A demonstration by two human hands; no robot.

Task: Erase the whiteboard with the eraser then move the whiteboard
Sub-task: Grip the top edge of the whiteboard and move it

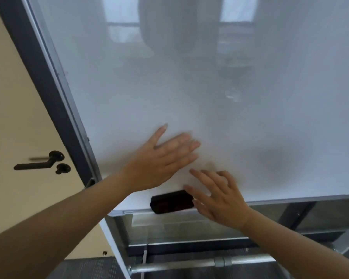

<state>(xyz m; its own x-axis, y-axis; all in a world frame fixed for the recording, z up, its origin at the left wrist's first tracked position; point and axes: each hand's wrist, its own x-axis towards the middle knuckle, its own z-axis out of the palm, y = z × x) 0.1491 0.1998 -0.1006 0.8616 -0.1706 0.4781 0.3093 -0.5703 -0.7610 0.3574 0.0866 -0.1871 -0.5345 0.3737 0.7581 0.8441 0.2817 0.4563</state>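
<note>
Open fingers [197,176] of the right hand [220,198] reach the eraser [171,202], holding nothing.
Grip it firmly; left hand [159,164], flat, steadies the whiteboard [189,77].

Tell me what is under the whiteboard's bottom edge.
Below the whiteboard edge, a grey metal frame with a glass panel shows, and a steel pipe lower down. The right hand and forearm cover part of it.
</note>
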